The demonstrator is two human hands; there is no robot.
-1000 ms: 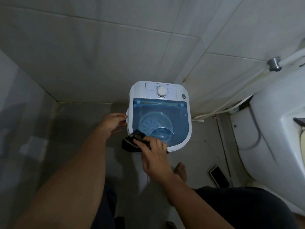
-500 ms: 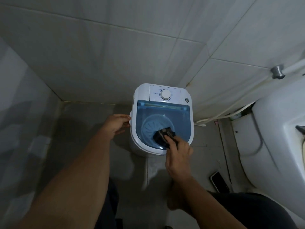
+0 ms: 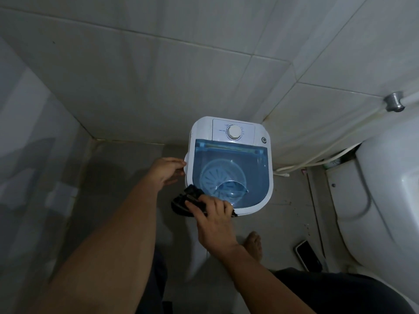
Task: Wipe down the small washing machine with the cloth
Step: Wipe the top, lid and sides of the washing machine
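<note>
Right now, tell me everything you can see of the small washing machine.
The washing machine is a small white plastic tub with rounded corners, standing upright on the tiled floor in the corner by the wall. Its see-through blue lid is shut, showing a ribbed round disc inside. Behind the lid sits a white panel with a round dial and a small round fitting at the right corner. The left hand touches its left side; the right hand presses a dark cloth against its front left edge.
</note>
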